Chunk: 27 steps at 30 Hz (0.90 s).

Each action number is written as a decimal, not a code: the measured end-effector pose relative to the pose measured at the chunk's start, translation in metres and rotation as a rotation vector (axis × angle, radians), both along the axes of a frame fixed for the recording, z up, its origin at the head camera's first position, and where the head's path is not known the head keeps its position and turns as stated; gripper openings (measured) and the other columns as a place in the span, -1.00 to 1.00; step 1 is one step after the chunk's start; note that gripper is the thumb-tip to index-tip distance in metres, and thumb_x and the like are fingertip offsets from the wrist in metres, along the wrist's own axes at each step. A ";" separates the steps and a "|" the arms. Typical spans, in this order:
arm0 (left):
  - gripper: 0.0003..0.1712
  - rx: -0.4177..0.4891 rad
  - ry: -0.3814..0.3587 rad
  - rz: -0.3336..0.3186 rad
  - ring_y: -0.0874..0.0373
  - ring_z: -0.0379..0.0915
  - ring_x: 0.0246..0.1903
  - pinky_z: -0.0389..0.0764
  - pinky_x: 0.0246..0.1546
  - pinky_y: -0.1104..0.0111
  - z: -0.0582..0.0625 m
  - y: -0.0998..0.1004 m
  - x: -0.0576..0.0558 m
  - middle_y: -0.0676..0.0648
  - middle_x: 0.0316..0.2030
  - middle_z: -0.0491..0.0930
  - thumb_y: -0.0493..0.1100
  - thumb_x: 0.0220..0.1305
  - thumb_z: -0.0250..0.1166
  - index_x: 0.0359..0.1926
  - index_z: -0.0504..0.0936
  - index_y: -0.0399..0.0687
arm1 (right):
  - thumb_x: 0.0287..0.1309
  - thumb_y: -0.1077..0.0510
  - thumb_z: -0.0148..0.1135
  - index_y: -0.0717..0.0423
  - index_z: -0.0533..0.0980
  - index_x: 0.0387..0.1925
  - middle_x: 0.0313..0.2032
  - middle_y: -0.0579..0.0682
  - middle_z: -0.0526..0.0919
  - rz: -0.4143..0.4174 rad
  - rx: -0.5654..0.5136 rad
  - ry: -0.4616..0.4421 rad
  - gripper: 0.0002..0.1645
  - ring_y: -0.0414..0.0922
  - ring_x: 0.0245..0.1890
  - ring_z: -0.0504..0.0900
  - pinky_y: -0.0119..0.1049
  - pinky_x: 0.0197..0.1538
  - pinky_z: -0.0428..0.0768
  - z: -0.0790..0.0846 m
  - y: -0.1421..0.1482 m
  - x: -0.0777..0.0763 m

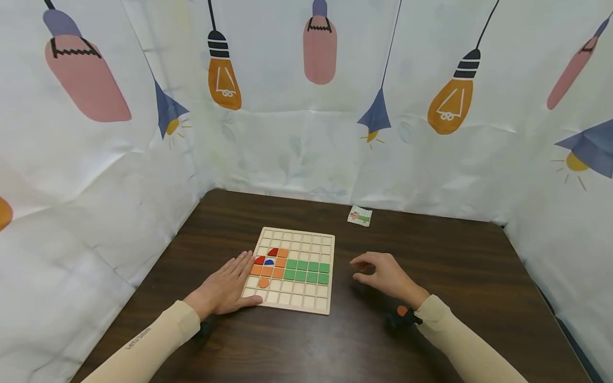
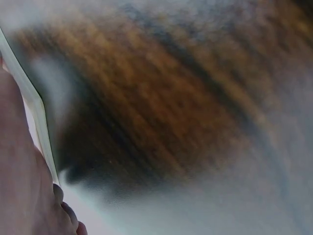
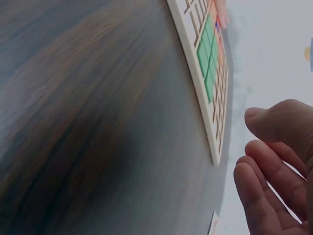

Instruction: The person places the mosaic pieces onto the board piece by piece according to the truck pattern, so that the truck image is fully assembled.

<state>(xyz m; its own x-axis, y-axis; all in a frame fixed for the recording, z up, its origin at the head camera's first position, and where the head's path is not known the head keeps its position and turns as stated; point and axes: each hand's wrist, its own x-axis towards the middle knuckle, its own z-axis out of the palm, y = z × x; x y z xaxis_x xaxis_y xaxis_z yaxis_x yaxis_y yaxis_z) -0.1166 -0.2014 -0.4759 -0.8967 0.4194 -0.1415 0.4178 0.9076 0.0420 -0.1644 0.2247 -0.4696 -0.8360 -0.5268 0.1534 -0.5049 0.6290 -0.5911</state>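
Observation:
A pale wooden grid board [image 1: 306,303] lies on the dark table, several of its cells filled with coloured pieces. Green squares [image 1: 306,271] form a block at its right side, beside orange squares [image 1: 273,272], red quarter-round pieces [image 1: 273,252] and a small blue half-round [image 1: 269,261]. Lower down sits an orange disc [image 1: 263,283]. My left hand [image 1: 225,290] rests flat along the board's left edge, fingers straight and thumb at the near corner. To the right of the board my right hand [image 1: 385,274] hovers over the table, fingers loosely curved, nothing between thumb and fingertips.
Toward the table's back edge lies a small printed card [image 1: 359,216] with a coloured grid picture. A white curtain [image 1: 306,159] printed with lamps hangs behind the dark wood table [image 1: 431,244] and along both sides.

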 end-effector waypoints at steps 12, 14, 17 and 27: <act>0.28 0.001 0.014 -0.008 -0.28 0.02 0.62 0.20 0.58 -0.11 -0.002 0.001 -0.001 -0.36 0.61 0.08 0.60 0.32 0.04 0.59 0.08 -0.39 | 0.22 0.05 0.49 0.02 0.70 0.06 -0.07 -0.10 0.80 -0.019 0.025 -0.003 -0.62 -0.23 -0.15 0.74 -0.33 -0.06 0.74 -0.006 0.042 0.014; 0.27 0.005 0.019 -0.005 -0.28 0.02 0.61 0.21 0.58 -0.11 -0.002 0.000 -0.001 -0.36 0.61 0.08 0.59 0.32 0.05 0.58 0.09 -0.39 | 0.21 0.04 0.49 0.02 0.70 0.06 -0.07 -0.10 0.80 -0.022 0.026 -0.009 -0.61 -0.23 -0.16 0.74 -0.34 -0.07 0.74 -0.006 0.048 0.016; 0.27 0.008 0.032 -0.004 -0.28 0.03 0.61 0.22 0.58 -0.11 -0.004 0.000 -0.001 -0.36 0.60 0.09 0.59 0.32 0.05 0.58 0.10 -0.39 | 0.21 0.02 0.49 0.02 0.70 0.05 -0.07 -0.09 0.80 -0.026 0.027 -0.020 -0.61 -0.26 -0.18 0.73 -0.35 -0.09 0.73 -0.008 0.057 0.019; 0.26 -0.007 0.055 -0.012 -0.27 0.06 0.60 0.24 0.57 -0.10 -0.005 0.000 -0.001 -0.35 0.60 0.12 0.59 0.31 0.06 0.57 0.14 -0.38 | 0.20 -0.02 0.50 0.06 0.68 0.06 -0.09 -0.07 0.79 -0.003 0.021 -0.095 -0.56 -0.32 -0.20 0.70 -0.39 -0.12 0.72 -0.012 0.083 0.033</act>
<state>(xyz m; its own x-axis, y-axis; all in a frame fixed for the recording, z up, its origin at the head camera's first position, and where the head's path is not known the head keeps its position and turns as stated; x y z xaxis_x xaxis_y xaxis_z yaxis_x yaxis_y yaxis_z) -0.1174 -0.2012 -0.4805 -0.8982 0.4292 -0.0948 0.4301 0.9027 0.0121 -0.1311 0.3077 -0.4811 -0.8480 -0.5263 0.0624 -0.4452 0.6435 -0.6227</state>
